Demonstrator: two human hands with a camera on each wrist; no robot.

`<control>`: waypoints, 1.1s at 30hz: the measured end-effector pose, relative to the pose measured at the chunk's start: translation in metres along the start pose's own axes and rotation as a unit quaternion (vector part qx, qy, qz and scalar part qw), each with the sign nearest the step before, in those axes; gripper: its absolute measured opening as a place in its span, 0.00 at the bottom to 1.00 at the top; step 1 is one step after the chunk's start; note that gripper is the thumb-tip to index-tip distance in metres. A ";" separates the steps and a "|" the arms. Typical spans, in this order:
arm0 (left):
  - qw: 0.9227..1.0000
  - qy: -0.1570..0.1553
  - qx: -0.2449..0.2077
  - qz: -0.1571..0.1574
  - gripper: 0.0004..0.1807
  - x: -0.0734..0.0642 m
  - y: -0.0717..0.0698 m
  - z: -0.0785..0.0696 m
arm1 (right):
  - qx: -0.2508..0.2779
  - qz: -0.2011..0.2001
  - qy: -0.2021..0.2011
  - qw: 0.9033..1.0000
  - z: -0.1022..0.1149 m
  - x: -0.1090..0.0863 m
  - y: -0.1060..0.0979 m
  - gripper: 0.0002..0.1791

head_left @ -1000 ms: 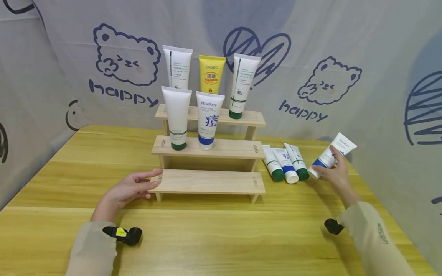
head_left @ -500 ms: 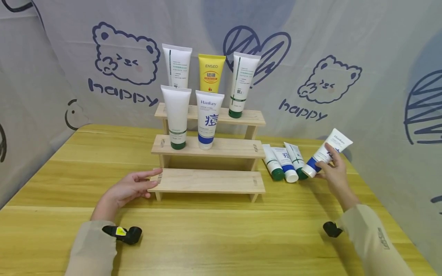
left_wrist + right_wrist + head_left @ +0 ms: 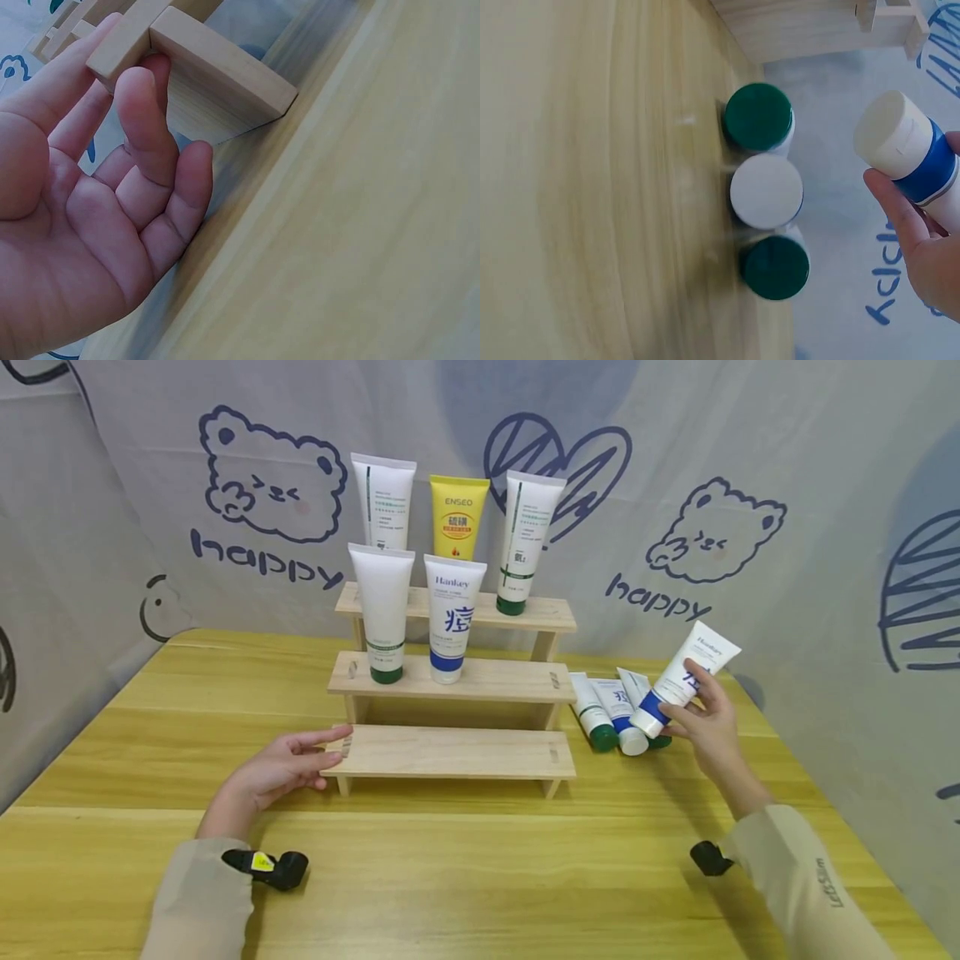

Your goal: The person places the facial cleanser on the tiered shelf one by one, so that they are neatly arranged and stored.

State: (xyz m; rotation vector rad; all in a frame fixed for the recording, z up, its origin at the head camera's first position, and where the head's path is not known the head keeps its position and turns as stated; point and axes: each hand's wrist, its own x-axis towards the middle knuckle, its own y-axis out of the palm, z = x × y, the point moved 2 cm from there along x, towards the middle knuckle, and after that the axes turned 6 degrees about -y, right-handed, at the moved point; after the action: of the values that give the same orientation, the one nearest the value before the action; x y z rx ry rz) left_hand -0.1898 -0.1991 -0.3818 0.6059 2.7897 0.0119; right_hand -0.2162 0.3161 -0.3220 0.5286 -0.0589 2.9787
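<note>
We are seeing the white Hankey squeeze tube [image 3: 670, 687] slanting, its long axis running diagonally in the head view: its cap end is pointing down and toward the three-tier wooden rack [image 3: 457, 753], and its flat crimped end is pointing up and away from the rack. It is showing white plastic, a broad blue band next to the white cap, blue lettering and one large blue character partly covered by fingers.

We are holding this tube in the right hand [image 3: 708, 718], to the right of the rack, thumb and fingers closing around its lower body. In the head view it is overlapping the rightmost of three tubes lying beside the rack: a green-capped tube [image 3: 592, 712], a white-capped, blue-banded tube [image 3: 617, 700] and another green-capped tube [image 3: 634, 685]. The right wrist view is showing a gap between its cap and theirs.

Our left hand [image 3: 281, 768] is lightly gripping the left end of the rack's lowest shelf, well apart from the held tube. On the rack's middle shelf, a green-capped white tube [image 3: 384, 610] and a second Hankey tube [image 3: 453, 618] are standing upright; on its top shelf, a yellow ENSEO tube [image 3: 457, 518] is standing between two green-lettered white tubes [image 3: 527, 535].
</note>
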 end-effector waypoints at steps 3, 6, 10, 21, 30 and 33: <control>1.000 0.002 -0.001 0.000 0.29 -0.001 0.000 0.000 | 0.012 0.005 -0.005 1.000 0.003 0.000 0.009 0.38; 1.000 0.001 0.003 -0.002 0.30 0.000 0.000 0.000 | 0.009 0.009 -0.004 1.000 0.011 -0.002 0.019 0.38; 1.000 -0.002 0.009 -0.005 0.30 0.000 0.000 0.000 | 0.017 0.016 -0.005 1.000 0.017 -0.002 0.030 0.38; 1.000 -0.002 0.006 -0.003 0.29 -0.001 0.000 -0.001 | -0.007 0.019 -0.002 1.000 0.027 0.002 0.057 0.36; 1.000 -0.003 0.004 -0.003 0.30 -0.001 0.000 -0.001 | 0.033 0.033 -0.035 0.998 0.029 0.002 0.080 0.36; 1.000 -0.003 0.005 -0.002 0.30 -0.001 0.000 -0.001 | 0.036 0.035 -0.044 0.998 0.029 0.004 0.088 0.36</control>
State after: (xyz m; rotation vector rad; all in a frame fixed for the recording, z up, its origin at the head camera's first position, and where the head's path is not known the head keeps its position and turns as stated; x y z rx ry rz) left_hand -0.1890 -0.1991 -0.3807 0.6010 2.7864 -0.0044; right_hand -0.2201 0.2274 -0.2947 0.6813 0.0225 3.0341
